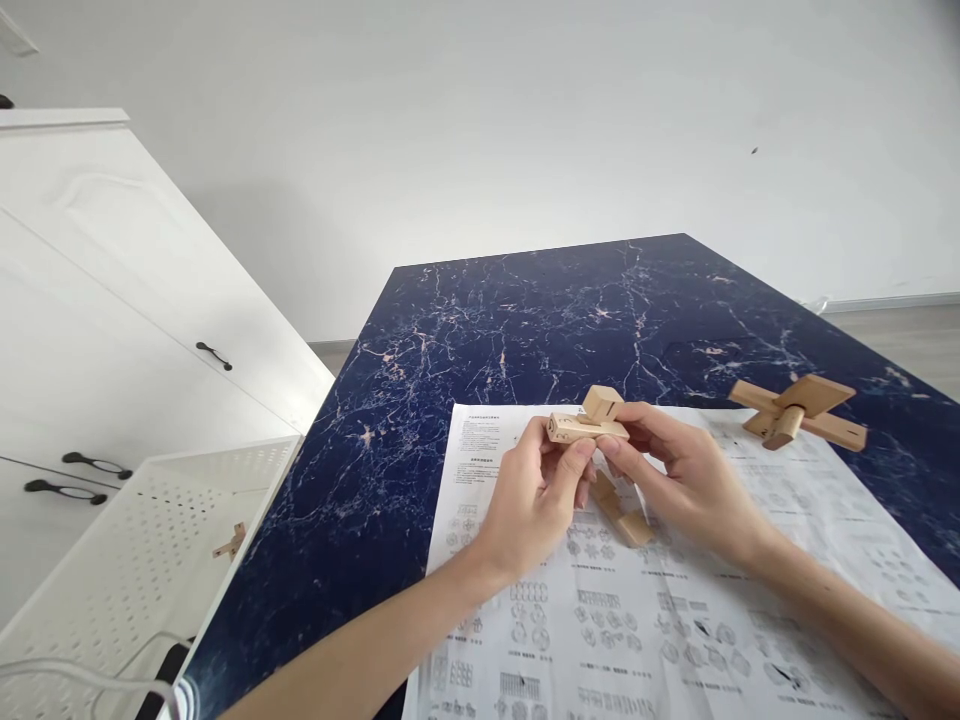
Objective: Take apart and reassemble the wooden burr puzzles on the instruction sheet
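Note:
Between my two hands is a small group of light wooden puzzle pieces (587,430), held above a printed sheet. The long front piece bears marks on its side, and a blockier piece stands up behind it. My left hand (536,490) pinches the left end and underside with thumb and fingers. My right hand (679,475) grips the right side, its thumb at the lower edge and index finger near the upright block. Below them a loose notched wooden piece (630,525) lies on the instruction sheet (480,470), partly hidden by my fingers.
An assembled wooden cross puzzle (802,412) rests at the right, on the sheet's upper edge. Everything lies on a dark blue marble-patterned table (510,330). To the left stand a white cabinet (150,300) and a perforated white surface (172,510) with another wooden piece (230,541) and a cable (82,672).

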Tool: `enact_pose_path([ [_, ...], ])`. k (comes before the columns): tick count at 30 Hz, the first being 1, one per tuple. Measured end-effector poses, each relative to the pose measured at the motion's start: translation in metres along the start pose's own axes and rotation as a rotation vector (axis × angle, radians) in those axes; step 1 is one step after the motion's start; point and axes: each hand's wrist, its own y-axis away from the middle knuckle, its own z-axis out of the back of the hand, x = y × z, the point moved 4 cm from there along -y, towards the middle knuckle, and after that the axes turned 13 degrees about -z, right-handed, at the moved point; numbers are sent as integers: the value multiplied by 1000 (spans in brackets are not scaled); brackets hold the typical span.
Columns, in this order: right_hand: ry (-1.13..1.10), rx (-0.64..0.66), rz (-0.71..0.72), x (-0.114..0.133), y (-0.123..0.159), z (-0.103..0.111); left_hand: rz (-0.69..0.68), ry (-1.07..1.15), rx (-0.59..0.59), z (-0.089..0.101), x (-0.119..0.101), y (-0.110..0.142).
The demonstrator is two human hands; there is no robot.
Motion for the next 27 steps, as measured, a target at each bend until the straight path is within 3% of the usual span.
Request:
enact_pose_path([
  [6,34,-53,-76,-6,-3,1,3,38,-154,11,4,-7],
  [11,340,-177,-5,-7,-7,8,52,142,-266,19,9,-10],
  [18,521,9,74,-7,-7,0,76,244,-269,18,12,-9],
  [27,459,245,204,3,3,-8,39,116,-252,18,8,-10],
])
